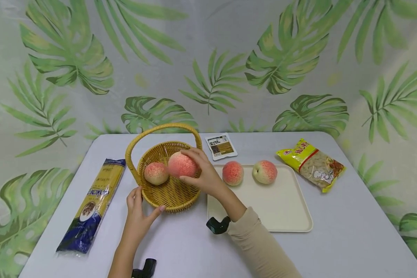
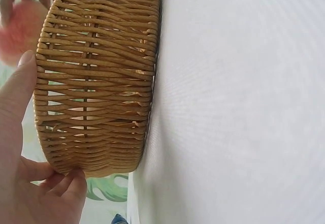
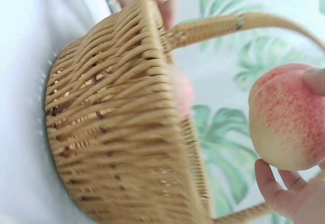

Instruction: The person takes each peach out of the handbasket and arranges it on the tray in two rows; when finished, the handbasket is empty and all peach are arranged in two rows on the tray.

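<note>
A pink peach [image 1: 182, 165] is held by my right hand [image 1: 208, 175] above the wicker basket [image 1: 175, 199]; in the right wrist view this peach [image 3: 287, 117] is up off the rim, thumb on one side and fingers on the other. Another peach [image 1: 156, 173] lies inside the basket. My left hand [image 1: 138, 218] grips the near left of the basket, with the thumb [image 2: 20, 82] on the rim and the fingertips [image 2: 73, 181] by the side in the left wrist view. Two more peaches, one redder [image 1: 233, 173] and one paler [image 1: 265, 172], rest on the cream tray [image 1: 264, 212].
To the left lies a long blue and yellow pasta packet [image 1: 94, 204]. Behind the tray is a small white sachet [image 1: 221, 146]. A yellow-green food bag [image 1: 312, 165] lies at the right. The basket's arched handle [image 1: 165, 126] rises over its opening.
</note>
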The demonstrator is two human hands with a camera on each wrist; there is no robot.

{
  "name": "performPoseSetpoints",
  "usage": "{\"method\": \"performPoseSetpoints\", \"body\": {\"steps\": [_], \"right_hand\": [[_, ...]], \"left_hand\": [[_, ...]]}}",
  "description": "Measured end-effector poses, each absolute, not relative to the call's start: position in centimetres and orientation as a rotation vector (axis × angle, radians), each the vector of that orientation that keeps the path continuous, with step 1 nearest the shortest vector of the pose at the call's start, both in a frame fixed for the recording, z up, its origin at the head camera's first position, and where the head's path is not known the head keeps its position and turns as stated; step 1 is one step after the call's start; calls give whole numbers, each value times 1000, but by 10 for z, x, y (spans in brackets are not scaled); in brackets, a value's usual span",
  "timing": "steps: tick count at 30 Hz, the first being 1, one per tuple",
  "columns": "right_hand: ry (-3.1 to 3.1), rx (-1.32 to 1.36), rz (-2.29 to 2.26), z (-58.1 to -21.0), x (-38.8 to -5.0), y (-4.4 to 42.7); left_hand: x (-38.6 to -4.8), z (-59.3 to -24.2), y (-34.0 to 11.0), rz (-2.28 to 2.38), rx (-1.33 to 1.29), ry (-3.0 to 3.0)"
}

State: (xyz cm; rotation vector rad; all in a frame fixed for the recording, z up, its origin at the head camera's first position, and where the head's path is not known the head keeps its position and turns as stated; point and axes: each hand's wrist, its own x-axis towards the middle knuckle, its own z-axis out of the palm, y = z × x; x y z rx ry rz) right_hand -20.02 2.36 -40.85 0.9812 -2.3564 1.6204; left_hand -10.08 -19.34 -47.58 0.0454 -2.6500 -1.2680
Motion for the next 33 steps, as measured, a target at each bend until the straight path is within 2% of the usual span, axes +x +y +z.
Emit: {"method": "performPoseSetpoints", "body": {"steps": [7, 17, 24, 33], "right_hand": [[-2283, 971, 1722, -382, -162, 69], [-2428, 800, 1565, -452, -154, 134], [-2569, 633, 1549, -444, -126, 143], [-2620, 567, 1619, -455, -120, 150]], "left_hand": [[-101, -476, -194, -1291, 49, -2656], [-102, -477, -194, -1274, 61, -2671], [-102, -478, -194, -1293, 63, -2658], [-102, -477, -194, -1296, 68, -2661]]}}
